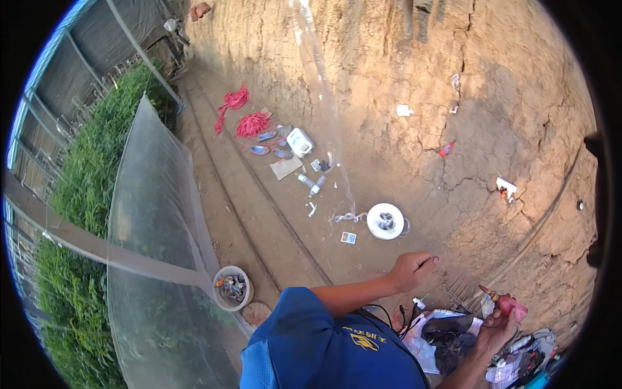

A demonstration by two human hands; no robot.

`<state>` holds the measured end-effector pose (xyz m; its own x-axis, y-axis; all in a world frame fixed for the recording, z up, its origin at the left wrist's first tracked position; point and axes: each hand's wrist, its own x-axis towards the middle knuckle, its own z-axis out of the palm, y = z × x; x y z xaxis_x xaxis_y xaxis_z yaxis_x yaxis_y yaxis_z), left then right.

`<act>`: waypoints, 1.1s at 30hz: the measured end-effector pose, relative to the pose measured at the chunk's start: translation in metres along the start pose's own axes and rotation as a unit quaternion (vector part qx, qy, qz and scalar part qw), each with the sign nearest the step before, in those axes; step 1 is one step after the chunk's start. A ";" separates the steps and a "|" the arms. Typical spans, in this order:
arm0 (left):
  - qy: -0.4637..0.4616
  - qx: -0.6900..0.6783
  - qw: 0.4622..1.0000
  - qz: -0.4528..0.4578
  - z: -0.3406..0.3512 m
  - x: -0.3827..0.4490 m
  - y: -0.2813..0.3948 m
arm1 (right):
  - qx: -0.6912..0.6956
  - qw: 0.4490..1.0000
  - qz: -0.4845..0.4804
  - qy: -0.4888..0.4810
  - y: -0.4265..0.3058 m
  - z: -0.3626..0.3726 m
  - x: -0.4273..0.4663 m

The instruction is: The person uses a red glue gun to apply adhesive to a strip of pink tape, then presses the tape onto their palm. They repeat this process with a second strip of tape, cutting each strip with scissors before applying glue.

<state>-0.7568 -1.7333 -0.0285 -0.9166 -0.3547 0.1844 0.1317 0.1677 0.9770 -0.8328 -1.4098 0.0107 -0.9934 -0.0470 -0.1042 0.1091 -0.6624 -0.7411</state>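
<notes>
In my right hand (494, 327), at the lower right, is a small red squeeze bottle (514, 308) with a narrow pointed tip aimed up and to the left. My left hand (412, 270) is held out over the dirt floor with its fingers curled in. Whether something small sits between those fingertips cannot be made out. Just beyond the left hand stands a white spool (373, 222), with clear plastic film (348, 194) running from it up the earth wall. A small card-like box (348, 238) lies beside the spool.
An earth wall (505, 97) rises ahead, with another red bottle (447, 148) on it. Bags and clutter (522, 360) lie at lower right. A bucket of odds and ends (233, 289), netting (150, 233), shoes (266, 136), red strands (252, 125) and a white jug (300, 142) are leftward.
</notes>
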 end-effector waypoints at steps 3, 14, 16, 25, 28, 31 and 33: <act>0.072 0.133 0.983 -0.105 -0.079 -0.063 -0.019 | -0.054 0.997 0.055 -0.008 0.056 0.037 0.023; 0.420 -0.024 0.900 -0.113 -0.247 -0.169 0.013 | -0.010 0.950 0.195 -0.246 0.197 0.375 -0.034; 0.437 -0.068 0.891 -0.100 -0.269 -0.171 0.008 | -0.057 0.953 0.196 -0.223 0.225 0.414 -0.056; 0.473 -0.102 0.873 0.056 -0.368 -0.116 0.072 | -0.051 0.886 0.320 -0.330 0.328 0.520 -0.116; 0.497 -0.096 0.859 0.071 -0.391 -0.100 0.075 | -0.057 0.866 0.329 -0.371 0.351 0.542 -0.115; 0.530 -0.081 0.840 0.087 -0.407 -0.083 0.074 | -0.055 0.848 0.338 -0.404 0.370 0.565 -0.109; 0.544 -0.060 0.831 0.100 -0.415 -0.073 0.067 | -0.054 0.832 0.340 -0.435 0.380 0.576 -0.101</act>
<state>-0.5241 -2.0777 0.0682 0.0032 -0.9632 0.2688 0.3364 0.2542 0.9068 -0.7105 -2.0877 0.1219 -0.3452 -0.9377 -0.0392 0.6113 -0.1930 -0.7675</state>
